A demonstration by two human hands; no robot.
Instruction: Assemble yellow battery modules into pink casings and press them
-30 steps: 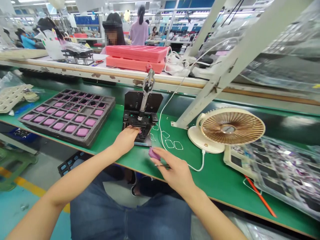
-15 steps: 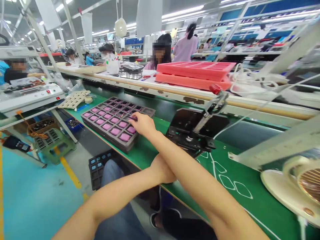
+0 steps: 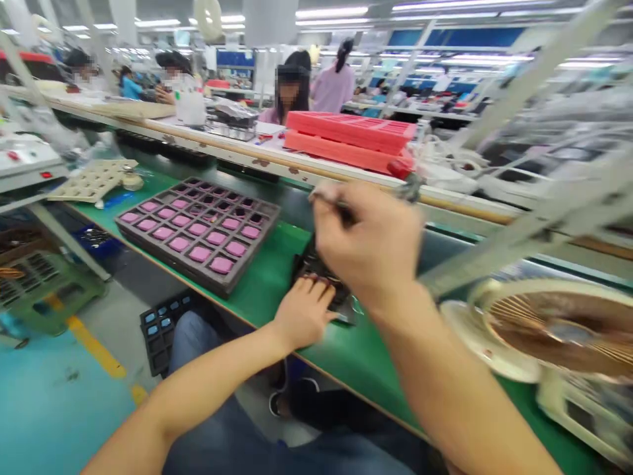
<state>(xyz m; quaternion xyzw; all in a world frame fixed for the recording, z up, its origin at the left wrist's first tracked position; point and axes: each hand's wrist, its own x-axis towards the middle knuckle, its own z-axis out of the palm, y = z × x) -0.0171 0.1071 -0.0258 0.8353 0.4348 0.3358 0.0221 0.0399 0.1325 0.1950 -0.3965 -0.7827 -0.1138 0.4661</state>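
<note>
At green bench (image 3: 267, 277), left hand (image 3: 304, 313) on obscured fixture (image 3: 303, 262), right hand (image 3: 370, 234) blurred, curled, both grips unclear

Bright overhead tubes (image 3: 331, 12) light a motion-blurred, edge-stretched view.

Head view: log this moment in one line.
left hand: at black fixture; right hand: midair, grip contents unclear; gray tray: pink pieces inside

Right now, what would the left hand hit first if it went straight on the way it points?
Most likely the fixture: the left hand's fingers are right up against it in the picture. Depth is unclear, so they may be touching it.
</note>
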